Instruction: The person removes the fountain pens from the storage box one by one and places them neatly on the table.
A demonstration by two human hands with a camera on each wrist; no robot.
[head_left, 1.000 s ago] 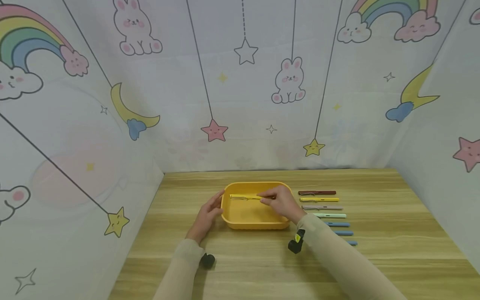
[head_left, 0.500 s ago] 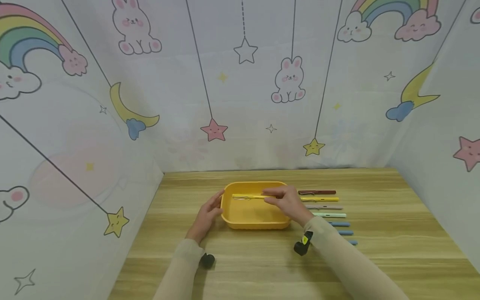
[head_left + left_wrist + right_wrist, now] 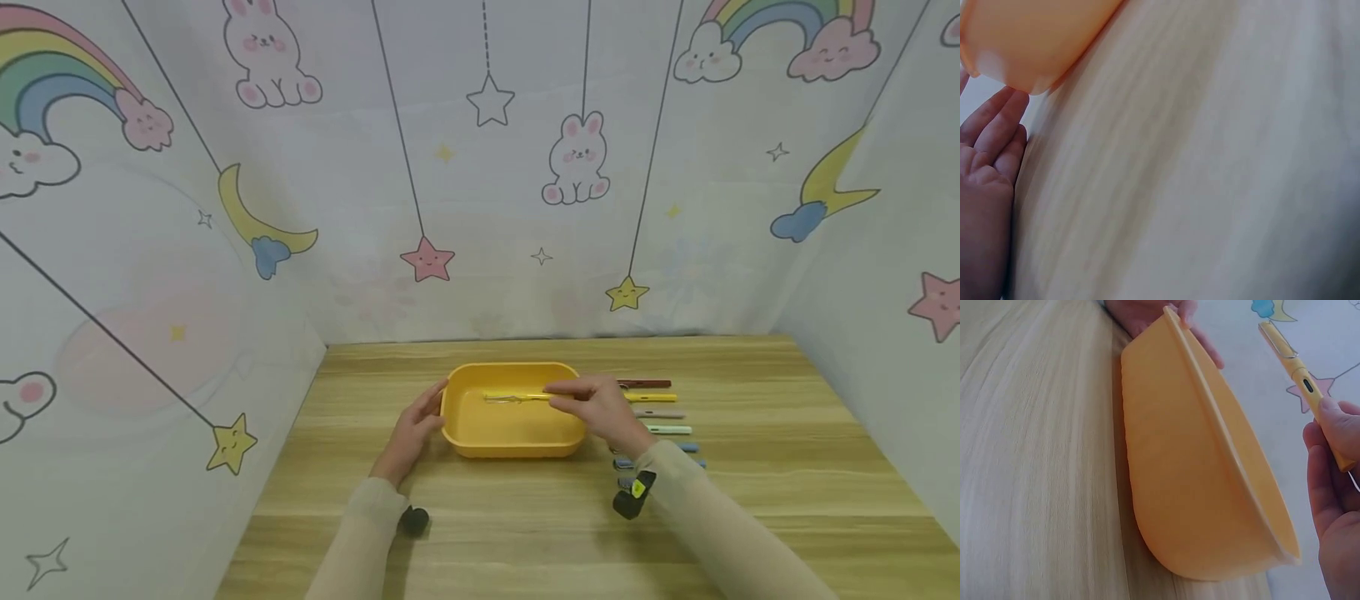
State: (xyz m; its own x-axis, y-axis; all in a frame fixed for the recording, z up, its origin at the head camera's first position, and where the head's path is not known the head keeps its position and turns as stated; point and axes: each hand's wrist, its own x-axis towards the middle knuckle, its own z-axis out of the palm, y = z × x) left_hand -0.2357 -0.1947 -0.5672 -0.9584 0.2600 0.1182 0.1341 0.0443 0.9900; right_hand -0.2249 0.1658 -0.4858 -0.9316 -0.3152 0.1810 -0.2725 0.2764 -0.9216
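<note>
In the head view, my right hand [image 3: 603, 411] pinches a yellow pen [image 3: 517, 397] between thumb and fingers. The pen lies roughly level above the yellow tray [image 3: 513, 451], pointing left. In the right wrist view, the pen [image 3: 1291, 362] shows a silver wire clip and a small dark window in its barrel. My left hand [image 3: 408, 433] touches the tray's left side; in the left wrist view its nearly straight fingers [image 3: 1007, 122] meet the outer wall. Bare floor shows inside the tray in the head view.
Right of the tray lies a column of pens, partly behind my right hand and sleeve: a dark red pen [image 3: 648, 384], a yellow one, a greyish one, a mint pen [image 3: 671, 430] and several blue ones. A patterned cloth [image 3: 487, 292] stands behind the wooden table [image 3: 487, 533].
My right hand has moved to the right with the yellow pen, from over the tray's inside to its right rim. My left hand and the tray stay in place.
</note>
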